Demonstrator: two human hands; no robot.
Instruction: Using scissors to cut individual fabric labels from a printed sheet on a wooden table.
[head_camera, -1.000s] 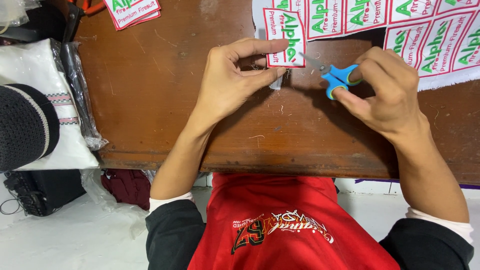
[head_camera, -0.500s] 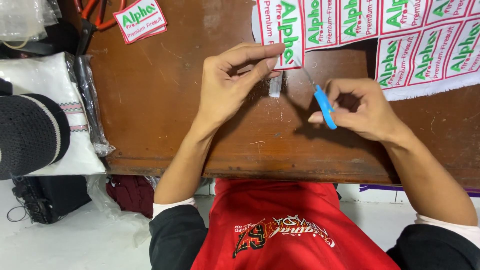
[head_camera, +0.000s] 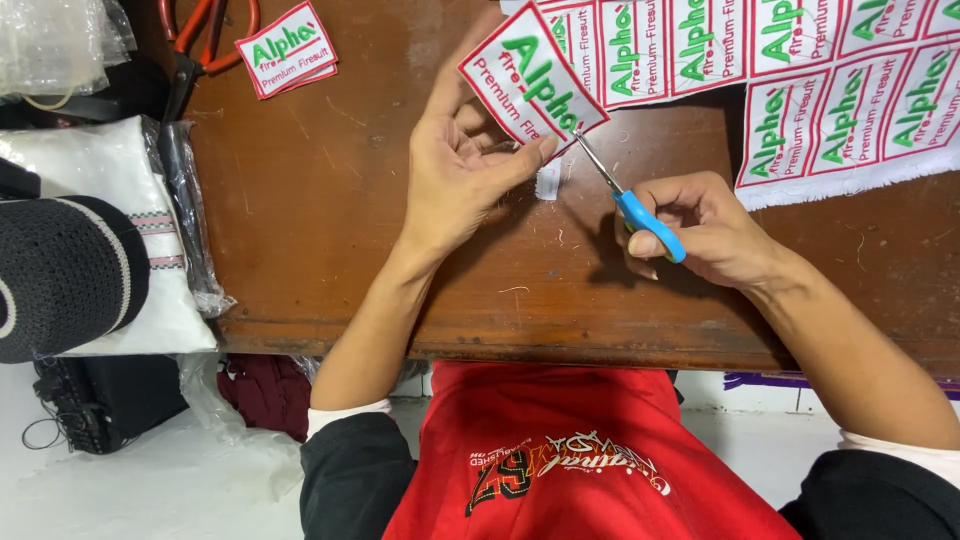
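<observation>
Left hand (head_camera: 460, 170) pinches a single embroidered patch (head_camera: 530, 85) by its lower edge, lifted off the wooden surface (head_camera: 320, 200); right hand (head_camera: 705, 230) is closed on blue-handled snips (head_camera: 630, 205), tips at the patch corner. The patch looks light, thin and floppy, likely fray-prone, so grip close to the cut line.

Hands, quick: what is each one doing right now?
Left hand: closed on a single cut patch, pinched at its lower edge.
Right hand: closed on blue-handled scissors.
</observation>
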